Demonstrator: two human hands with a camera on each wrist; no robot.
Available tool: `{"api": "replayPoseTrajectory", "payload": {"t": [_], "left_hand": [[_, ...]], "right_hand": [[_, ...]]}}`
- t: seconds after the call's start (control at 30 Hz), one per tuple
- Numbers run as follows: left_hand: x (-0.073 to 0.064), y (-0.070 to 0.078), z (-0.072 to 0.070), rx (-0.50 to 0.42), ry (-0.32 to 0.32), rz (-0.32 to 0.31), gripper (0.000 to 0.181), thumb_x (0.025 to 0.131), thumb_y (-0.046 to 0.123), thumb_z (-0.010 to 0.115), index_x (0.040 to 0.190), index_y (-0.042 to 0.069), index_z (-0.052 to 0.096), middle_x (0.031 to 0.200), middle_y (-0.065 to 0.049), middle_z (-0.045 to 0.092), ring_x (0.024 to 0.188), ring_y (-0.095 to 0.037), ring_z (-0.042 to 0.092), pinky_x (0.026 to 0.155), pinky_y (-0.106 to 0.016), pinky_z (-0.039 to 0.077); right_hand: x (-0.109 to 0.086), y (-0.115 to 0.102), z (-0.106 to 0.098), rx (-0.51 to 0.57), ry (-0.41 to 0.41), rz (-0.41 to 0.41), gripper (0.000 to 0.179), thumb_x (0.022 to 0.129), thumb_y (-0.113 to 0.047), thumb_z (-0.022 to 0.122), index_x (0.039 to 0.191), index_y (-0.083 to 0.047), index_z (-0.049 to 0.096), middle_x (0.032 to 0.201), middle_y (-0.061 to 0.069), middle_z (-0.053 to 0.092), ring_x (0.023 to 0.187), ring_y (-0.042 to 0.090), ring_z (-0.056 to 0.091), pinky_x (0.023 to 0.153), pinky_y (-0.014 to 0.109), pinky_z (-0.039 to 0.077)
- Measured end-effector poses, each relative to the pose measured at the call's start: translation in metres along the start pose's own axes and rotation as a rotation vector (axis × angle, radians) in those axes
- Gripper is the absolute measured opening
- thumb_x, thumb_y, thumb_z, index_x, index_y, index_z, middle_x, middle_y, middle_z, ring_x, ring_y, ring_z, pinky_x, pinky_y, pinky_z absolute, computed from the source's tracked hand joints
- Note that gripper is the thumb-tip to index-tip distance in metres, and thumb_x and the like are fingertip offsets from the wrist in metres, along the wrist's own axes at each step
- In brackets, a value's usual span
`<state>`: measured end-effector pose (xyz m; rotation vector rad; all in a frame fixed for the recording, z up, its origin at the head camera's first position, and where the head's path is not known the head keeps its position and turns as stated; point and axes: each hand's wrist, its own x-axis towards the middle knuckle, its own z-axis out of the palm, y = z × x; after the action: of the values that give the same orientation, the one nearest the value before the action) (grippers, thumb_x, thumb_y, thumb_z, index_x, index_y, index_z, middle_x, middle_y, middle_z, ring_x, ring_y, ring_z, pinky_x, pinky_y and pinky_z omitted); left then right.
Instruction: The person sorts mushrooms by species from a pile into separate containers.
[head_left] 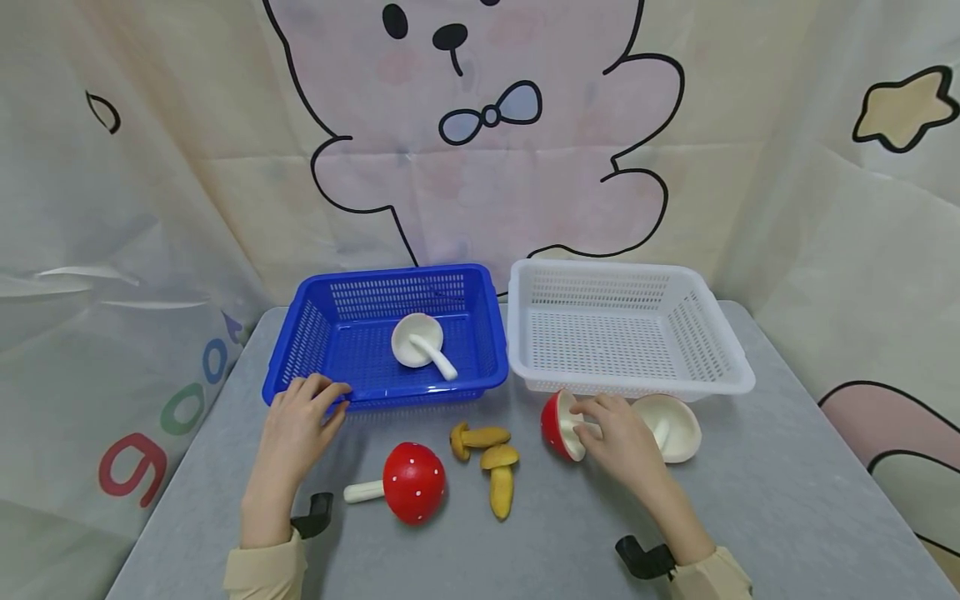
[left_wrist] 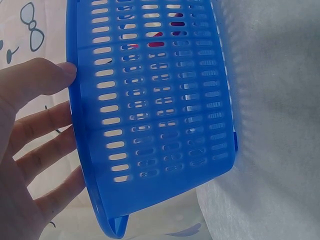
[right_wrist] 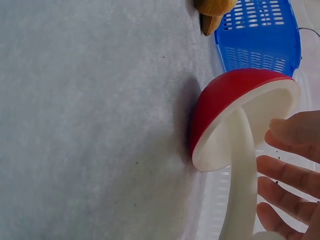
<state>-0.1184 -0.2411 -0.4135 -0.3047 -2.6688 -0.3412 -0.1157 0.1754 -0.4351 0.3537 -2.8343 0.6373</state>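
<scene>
My left hand [head_left: 300,421] holds the near left rim of the blue basket [head_left: 408,396]; in the left wrist view the thumb [left_wrist: 64,75] lies at the rim, with the other fingers behind it. Inside that basket lies a white-stemmed toy mushroom [head_left: 417,340], underside up. My right hand [head_left: 617,433] reaches over a red-capped toy mushroom [head_left: 557,427] tipped on its side. In the right wrist view its pale stem [right_wrist: 242,170] runs close past the spread fingertips, and the thumb tip is near the cap's open underside. Another upturned mushroom [head_left: 678,429] lies beside the right hand, partly hidden by it.
A white basket [head_left: 630,383] stands right of the blue one. Between the hands lie a red spotted mushroom [head_left: 414,483] and two yellow-brown mushrooms [head_left: 486,437], one pointing towards the near edge of the grey table [head_left: 555,550]. Printed curtains hang behind and at both sides.
</scene>
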Motion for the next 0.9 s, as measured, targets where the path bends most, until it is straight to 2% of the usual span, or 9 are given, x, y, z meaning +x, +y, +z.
{"api": "replayPoseTrajectory", "payload": {"t": [0.23,0.57,0.9], "left_hand": [[0.000,0.000,0.001,0.002,-0.017,-0.016,0.023,0.081,0.014,0.076,0.103,0.012,0.070,0.096,-0.008,0.061,0.094,-0.027,0.052,0.082,-0.048,0.044],[0.000,-0.001,0.001,0.000,0.004,0.001,0.022,0.081,0.014,0.076,0.102,0.012,0.071,0.095,-0.008,0.062,0.092,-0.027,0.052,0.079,-0.045,0.043],[0.001,-0.001,0.001,-0.002,-0.001,-0.004,0.021,0.082,0.014,0.075,0.102,0.012,0.070,0.096,-0.007,0.062,0.094,-0.027,0.052,0.082,-0.047,0.044]], "right_hand": [[0.001,0.004,0.004,-0.054,-0.008,-0.035,0.025,0.077,-0.010,0.075,0.102,-0.012,0.072,0.101,0.006,0.068,0.094,0.026,0.057,0.076,0.042,0.048],[0.002,0.009,0.010,-0.093,0.014,-0.078,0.026,0.074,-0.006,0.075,0.099,-0.011,0.072,0.097,0.007,0.068,0.088,0.028,0.057,0.072,0.041,0.046],[0.002,0.011,0.013,-0.106,-0.007,-0.090,0.027,0.073,0.001,0.069,0.096,-0.013,0.072,0.087,0.003,0.063,0.076,0.020,0.051,0.062,0.029,0.038]]}}
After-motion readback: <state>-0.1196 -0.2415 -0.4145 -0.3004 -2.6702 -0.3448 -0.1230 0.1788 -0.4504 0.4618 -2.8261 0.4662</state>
